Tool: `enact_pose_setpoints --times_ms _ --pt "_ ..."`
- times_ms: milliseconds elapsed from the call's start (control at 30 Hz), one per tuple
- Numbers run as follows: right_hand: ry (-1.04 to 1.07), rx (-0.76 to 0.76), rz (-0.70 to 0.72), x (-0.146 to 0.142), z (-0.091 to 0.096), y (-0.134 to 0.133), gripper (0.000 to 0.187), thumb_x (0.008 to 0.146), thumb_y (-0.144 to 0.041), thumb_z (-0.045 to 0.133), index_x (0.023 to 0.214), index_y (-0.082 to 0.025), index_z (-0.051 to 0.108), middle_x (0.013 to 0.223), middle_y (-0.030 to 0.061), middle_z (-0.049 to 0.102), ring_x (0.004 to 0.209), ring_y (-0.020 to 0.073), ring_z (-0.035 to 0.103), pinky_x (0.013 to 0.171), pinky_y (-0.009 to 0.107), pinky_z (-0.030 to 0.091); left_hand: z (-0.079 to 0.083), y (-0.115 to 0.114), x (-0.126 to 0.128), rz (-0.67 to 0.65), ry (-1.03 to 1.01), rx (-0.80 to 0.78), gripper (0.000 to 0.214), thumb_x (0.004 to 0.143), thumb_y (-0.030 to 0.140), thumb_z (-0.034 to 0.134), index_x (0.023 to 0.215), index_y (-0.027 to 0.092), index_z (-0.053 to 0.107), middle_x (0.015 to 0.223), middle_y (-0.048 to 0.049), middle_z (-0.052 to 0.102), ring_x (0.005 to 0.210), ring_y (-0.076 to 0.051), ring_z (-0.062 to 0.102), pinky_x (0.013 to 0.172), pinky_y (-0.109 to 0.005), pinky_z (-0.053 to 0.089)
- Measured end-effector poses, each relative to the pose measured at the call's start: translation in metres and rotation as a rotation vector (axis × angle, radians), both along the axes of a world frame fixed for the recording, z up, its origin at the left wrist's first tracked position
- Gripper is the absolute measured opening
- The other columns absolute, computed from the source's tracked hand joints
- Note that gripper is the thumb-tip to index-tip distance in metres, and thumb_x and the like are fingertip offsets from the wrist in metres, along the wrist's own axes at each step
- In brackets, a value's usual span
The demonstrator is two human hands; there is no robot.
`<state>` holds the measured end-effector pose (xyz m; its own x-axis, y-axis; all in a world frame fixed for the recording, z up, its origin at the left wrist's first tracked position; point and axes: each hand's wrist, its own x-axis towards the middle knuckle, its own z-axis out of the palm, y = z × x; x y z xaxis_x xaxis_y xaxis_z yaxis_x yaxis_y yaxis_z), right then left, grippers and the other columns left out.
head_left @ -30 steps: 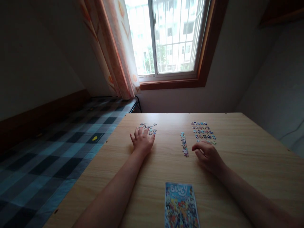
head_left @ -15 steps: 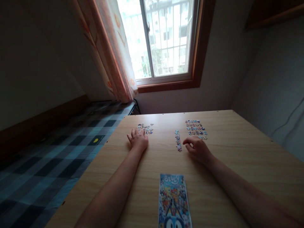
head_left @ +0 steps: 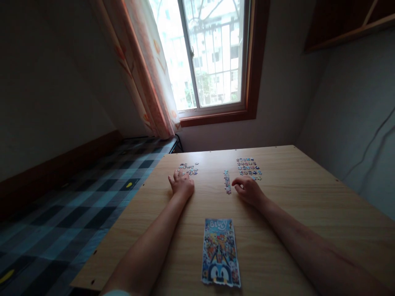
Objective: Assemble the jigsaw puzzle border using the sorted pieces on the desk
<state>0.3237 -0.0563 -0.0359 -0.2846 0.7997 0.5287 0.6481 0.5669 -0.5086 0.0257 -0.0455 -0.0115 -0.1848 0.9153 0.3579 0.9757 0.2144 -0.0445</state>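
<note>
My left hand [head_left: 182, 183] rests on the table with its fingers spread, just in front of a loose group of jigsaw puzzle pieces [head_left: 193, 172]. Beside a narrow joined strip of puzzle pieces [head_left: 227, 183] lies my right hand [head_left: 247, 188], its fingers curled in and the index finger bent toward the strip. Whether a piece is between those fingers is too small to tell. Several rows of puzzle pieces [head_left: 248, 167] are laid out beyond my right hand. Nearer to me, between my forearms, a Bluey picture sheet [head_left: 219, 253] lies flat on the wooden table [head_left: 185, 255].
A bed with a checked cover [head_left: 101, 205] runs along the table's left side. Behind the table are a window [head_left: 216, 61] and an orange-patterned curtain [head_left: 148, 74]. A wooden shelf [head_left: 348, 37] hangs at the upper right, and a cable [head_left: 367, 148] runs along the right wall.
The view has tilted and shifted slightly, so more of the picture sheet's lower end shows. Both hands keep nearly the same places beside the puzzle pieces.
</note>
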Motion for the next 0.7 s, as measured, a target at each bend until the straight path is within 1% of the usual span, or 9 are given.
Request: enact_pose_setpoints --times_ms 200,467,600,700 --pt "0.026 -0.026 -0.003 -0.001 0.002 -0.001 0.022 0.08 -0.017 0.051 0.079 -0.022 0.073 0.08 0.0021 0.073 0.08 0.0191 0.063 0.081 0.031 0.045 0.0 -0.006 0.001 -0.011 0.016 -0.017 0.046 0.089 0.03 0.041 0.126 0.021 0.066 0.152 -0.0142 0.045 0.142 -0.035 0.031 0.113 -0.064 0.018" --pt "0.033 -0.056 -0.006 0.0 0.0 0.001 0.024 0.081 -0.018 0.05 0.081 -0.021 0.074 0.081 0.003 0.073 0.078 0.0189 0.063 0.079 0.031 0.045 0.003 -0.021 0.007 -0.048 0.027 -0.026 0.044 0.088 0.028 0.043 0.124 0.016 0.067 0.151 -0.0161 0.045 0.142 -0.036 0.03 0.115 -0.062 0.017" --pt "0.035 -0.078 -0.014 0.0 0.0 0.001 0.024 0.08 -0.018 0.05 0.081 -0.022 0.074 0.081 0.0028 0.073 0.079 0.0186 0.064 0.079 0.03 0.045 0.007 -0.036 0.011 -0.149 0.096 0.019 0.037 0.089 0.027 0.045 0.112 0.015 0.071 0.145 -0.016 0.051 0.136 -0.037 0.037 0.113 -0.064 0.017" --pt "0.043 -0.077 -0.012 0.0 0.001 0.002 0.024 0.08 -0.017 0.051 0.08 -0.022 0.074 0.082 0.0023 0.074 0.08 0.0187 0.064 0.08 0.03 0.045 0.01 -0.051 0.016 -0.277 0.14 0.065 0.029 0.09 0.026 0.048 0.102 0.016 0.073 0.13 -0.0159 0.062 0.124 -0.035 0.046 0.113 -0.061 0.02"
